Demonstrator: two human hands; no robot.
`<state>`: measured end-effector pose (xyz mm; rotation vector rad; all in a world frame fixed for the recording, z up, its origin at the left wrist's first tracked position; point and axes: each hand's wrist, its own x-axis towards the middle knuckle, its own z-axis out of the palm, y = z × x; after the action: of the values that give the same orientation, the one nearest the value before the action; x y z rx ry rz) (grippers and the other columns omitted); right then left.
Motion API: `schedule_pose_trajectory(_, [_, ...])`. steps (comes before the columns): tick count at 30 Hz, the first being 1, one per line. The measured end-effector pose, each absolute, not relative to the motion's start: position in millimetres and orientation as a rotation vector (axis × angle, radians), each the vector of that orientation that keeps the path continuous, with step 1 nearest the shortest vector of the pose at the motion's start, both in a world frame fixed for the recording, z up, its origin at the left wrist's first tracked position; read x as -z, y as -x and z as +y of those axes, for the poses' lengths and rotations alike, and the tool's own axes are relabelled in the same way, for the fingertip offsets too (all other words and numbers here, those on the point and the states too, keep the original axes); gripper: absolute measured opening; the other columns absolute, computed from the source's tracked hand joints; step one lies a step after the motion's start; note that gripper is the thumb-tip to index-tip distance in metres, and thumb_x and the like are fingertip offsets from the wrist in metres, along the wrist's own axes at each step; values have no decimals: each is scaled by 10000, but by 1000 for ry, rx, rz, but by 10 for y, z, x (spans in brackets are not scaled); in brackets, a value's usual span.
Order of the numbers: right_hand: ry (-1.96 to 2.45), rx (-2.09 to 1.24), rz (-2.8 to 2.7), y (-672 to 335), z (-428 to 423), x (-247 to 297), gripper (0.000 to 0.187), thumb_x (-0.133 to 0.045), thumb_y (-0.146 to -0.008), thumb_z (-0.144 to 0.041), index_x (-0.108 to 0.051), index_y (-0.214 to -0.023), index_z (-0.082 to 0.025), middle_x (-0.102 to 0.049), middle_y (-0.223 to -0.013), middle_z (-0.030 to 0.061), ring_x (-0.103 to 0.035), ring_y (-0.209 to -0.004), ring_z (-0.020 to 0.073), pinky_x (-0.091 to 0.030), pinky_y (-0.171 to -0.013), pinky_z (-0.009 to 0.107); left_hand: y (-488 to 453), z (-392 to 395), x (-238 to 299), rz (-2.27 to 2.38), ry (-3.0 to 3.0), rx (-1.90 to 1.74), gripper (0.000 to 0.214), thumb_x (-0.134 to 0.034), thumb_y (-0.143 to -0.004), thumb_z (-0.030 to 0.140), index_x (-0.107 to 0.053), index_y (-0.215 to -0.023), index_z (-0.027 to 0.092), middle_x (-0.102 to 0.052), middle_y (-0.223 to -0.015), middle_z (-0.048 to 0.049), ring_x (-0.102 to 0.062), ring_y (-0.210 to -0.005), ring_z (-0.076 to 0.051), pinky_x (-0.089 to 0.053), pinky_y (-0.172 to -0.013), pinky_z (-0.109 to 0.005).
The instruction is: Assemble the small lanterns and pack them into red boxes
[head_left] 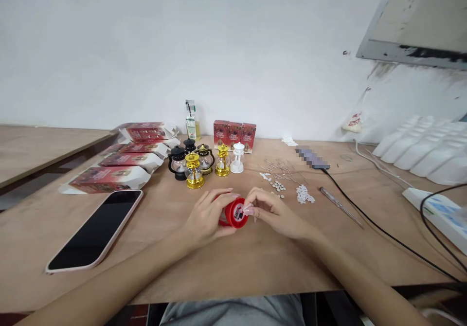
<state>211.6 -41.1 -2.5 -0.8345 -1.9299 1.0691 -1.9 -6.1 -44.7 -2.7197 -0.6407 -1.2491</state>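
Observation:
My left hand is wrapped around a small red toy lantern, holding it on its side with the round base turned toward me. My right hand pinches at that base with thumb and forefinger; whatever small part it holds is too tiny to make out. Both hands hover just above the wooden table near its front middle. Behind them stands a group of little lanterns in black, gold and white.
A phone lies face up at the left. Flat red packages are stacked behind it, small red boxes by the wall. Small white and metal parts, a screwdriver, black cables and a power strip lie to the right.

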Motion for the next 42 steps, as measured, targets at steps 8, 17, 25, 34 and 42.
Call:
schedule_pose_trajectory(8, [919, -902, -1791, -2022, -425, 162, 138, -691, -777, -309, -616, -800, -196, -647, -775, 0, -605, -745, 139, -477, -719, 281, 13, -45, 434, -644, 2707, 1215, 483, -644, -797, 340, -445, -1208, 182, -641, -1126, -104, -560, -1107, -254, -491, -843, -383])
schedule_pose_trajectory(17, [893, -677, -1672, -1962, -373, 270, 146, -737, -724, -356, -678, -712, -222, -529, -900, 20, -564, -889, 153, -462, -829, 322, 0, -51, 437, -615, 2663, 1241, 476, -622, -811, 344, -447, -1229, 198, -654, -1113, -94, -579, -1078, -249, -487, -824, -372])
schedule_pose_trajectory(25, [812, -918, -1581, -1966, -344, 287, 151, -752, -702, -366, -693, -665, -232, -520, -1026, 35, -554, -1016, 174, -436, -942, 370, 3, -58, 434, -560, 2626, 1221, 495, -621, -820, 351, -431, -1250, 193, -646, -1148, -104, -567, -1117, -251, -483, -821, -365])
schedule_pose_trajectory(34, [759, -1014, -1394, -1876, -352, 332, 133, -795, -649, -324, -694, -646, -238, -529, -973, 25, -575, -935, 159, -477, -864, 335, -6, -62, 426, -585, 2615, 1279, 496, -634, -811, 333, -438, -1246, 198, -657, -1123, -98, -576, -1095, -250, -496, -815, -373])
schedule_pose_trajectory(42, [755, -942, -1476, -1869, -389, 334, 162, -758, -703, -312, -650, -648, -206, -516, -997, 30, -581, -961, 153, -472, -891, 330, 0, -85, 404, -560, 2603, 1252, 472, -632, -815, 320, -446, -1226, 181, -661, -1111, -109, -576, -1100, -250, -501, -802, -362])
